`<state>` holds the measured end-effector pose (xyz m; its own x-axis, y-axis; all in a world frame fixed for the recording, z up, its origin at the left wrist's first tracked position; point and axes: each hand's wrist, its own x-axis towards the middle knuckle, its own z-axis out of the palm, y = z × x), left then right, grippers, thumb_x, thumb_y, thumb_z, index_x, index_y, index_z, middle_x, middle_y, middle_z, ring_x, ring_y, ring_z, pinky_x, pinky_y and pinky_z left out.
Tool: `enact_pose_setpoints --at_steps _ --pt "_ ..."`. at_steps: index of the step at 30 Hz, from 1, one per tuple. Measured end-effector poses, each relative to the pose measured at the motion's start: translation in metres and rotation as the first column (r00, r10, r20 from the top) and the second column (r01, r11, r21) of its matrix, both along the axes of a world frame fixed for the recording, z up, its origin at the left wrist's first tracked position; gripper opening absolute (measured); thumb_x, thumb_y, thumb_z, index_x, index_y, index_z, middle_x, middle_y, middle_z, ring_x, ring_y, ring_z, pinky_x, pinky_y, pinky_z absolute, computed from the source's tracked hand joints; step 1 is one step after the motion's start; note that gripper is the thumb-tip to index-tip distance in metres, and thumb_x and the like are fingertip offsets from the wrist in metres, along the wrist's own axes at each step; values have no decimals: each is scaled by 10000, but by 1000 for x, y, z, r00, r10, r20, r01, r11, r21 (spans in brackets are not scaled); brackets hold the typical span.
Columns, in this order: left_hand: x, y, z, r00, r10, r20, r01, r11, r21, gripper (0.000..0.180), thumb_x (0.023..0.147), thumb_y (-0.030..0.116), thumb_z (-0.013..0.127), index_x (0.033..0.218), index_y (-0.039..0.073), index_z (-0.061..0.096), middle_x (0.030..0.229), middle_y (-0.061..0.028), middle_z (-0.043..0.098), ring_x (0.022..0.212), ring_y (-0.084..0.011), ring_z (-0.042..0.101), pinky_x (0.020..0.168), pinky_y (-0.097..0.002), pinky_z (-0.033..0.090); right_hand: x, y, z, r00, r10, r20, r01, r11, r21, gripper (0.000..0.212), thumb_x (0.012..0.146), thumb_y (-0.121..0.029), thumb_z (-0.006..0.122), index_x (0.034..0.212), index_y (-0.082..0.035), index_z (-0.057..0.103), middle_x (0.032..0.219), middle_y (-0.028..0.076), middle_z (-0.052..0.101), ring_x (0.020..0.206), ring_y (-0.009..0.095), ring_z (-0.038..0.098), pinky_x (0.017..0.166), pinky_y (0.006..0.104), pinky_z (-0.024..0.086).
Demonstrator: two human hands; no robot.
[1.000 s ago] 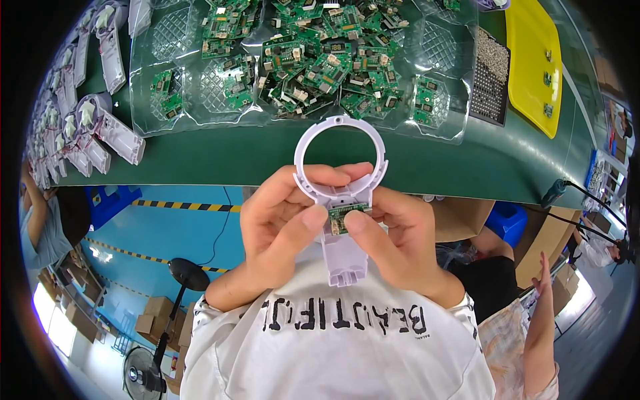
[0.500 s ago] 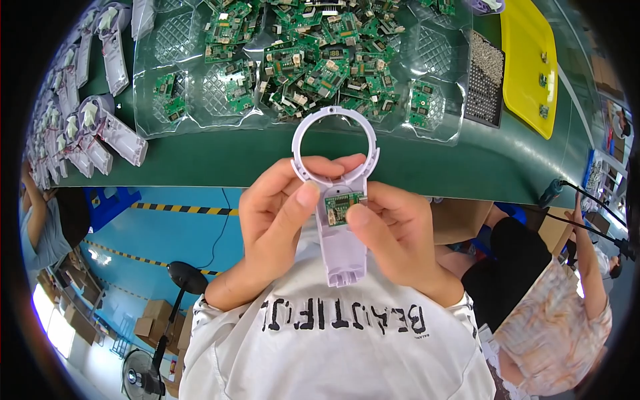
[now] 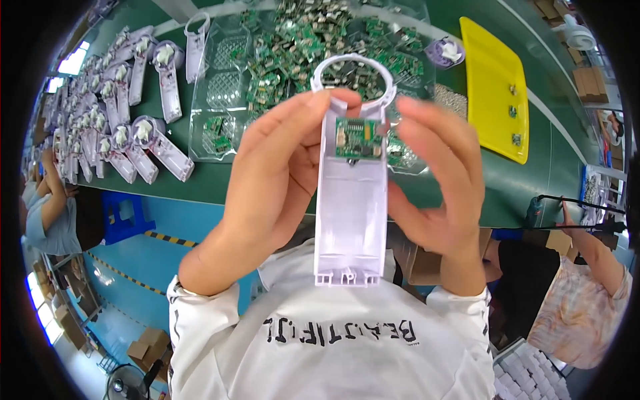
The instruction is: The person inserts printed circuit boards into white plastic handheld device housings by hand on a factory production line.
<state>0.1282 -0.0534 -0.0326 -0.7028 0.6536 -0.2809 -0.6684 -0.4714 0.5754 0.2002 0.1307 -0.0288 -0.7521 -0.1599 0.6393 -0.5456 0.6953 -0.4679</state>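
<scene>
**A:** Where am I at here? Going left to right: finished white housings lie in rows on the green worktop. My left hand is clamped on the left edge of the white plastic housing, which I'm holding up in front of me, ring end up.

**B:** And the little green circuit board?

**A:** Sitting in the top of the housing, just under the ring. My right hand grips the right edge, fingertips near the board.

**B:** Looks like the seating step, then. I'd guess the next move needs a firm press so the board sits flat.

**A:** Agreed. The clear tray of spare boards and the yellow tray lie beyond.
</scene>
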Motion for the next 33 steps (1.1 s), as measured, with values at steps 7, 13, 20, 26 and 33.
enact_pose_setpoints --at_steps 7,13,20,26,33 --pt "-14 25 59 998 -5 -58 6 1000 10 304 996 269 471 1086 14 608 1002 -79 680 866 -142 658 778 -284 522 -57 24 48 937 200 -288 -160 975 156 543 692 -88 781 1179 37 576 1144 177 642 1052 289 607 858 346 497" --pt "-17 19 81 987 -20 -159 52 978 202 337 1007 162 444 1288 -16 499 1087 -132 643 880 -167 676 723 -261 575 -67 27 62 898 259 -355 -229 965 125 449 725 -106 750 1115 51 593 1125 207 631 1039 284 616 896 342 494" --pt "-9 24 102 968 74 -242 -51 994 98 369 1008 182 449 1295 -46 491 1077 -165 648 859 -189 687 709 -254 582 -63 14 80 883 263 -388 -268 962 43 420 745 -81 725 1116 59 590 1119 216 628 1047 288 608 914 346 485" --pt "0 16 98 712 175 -680 -284 958 -50 452 948 43 500 1379 -53 406 1225 -179 579 994 -193 648 788 -257 561 -65 14 87 862 272 -428 -230 962 147 411 767 -55 713 1125 79 561 1145 236 608 1041 290 612 921 352 488" --pt "-4 19 100 872 124 -473 -127 992 26 328 966 151 502 1248 -16 503 1124 -131 625 936 -168 650 790 -264 535 -64 3 90 859 275 -433 -411 874 -259 539 794 -110 774 1167 100 446 1128 255 594 995 250 639 887 333 524"
